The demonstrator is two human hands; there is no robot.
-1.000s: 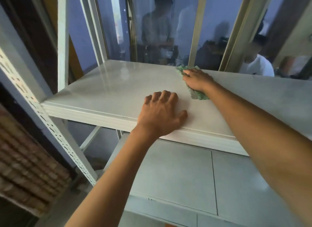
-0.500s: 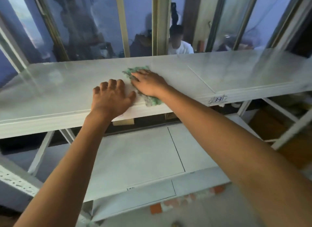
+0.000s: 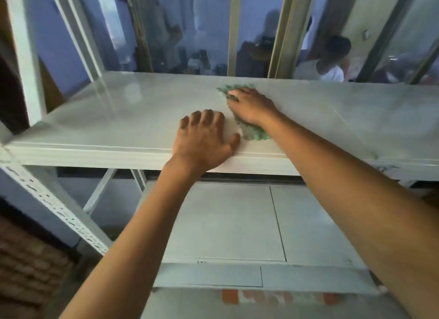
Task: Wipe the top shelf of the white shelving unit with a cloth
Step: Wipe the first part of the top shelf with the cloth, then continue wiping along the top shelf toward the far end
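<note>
While left hand [image 3: 204, 138] lies spread flat on shelf [image 3: 118, 119], right hand [image 3: 249, 106] presses green cloth [image 3: 254, 132] down, fingers together.

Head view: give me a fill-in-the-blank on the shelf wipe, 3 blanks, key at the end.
1. The cloth under the right hand is ____ in colour.
2. The left hand lies flat near the ____ edge of the top shelf, holding nothing.
3. The cloth is pressed to the shelf by the ____ hand.

Missing words: green; front; right
</note>
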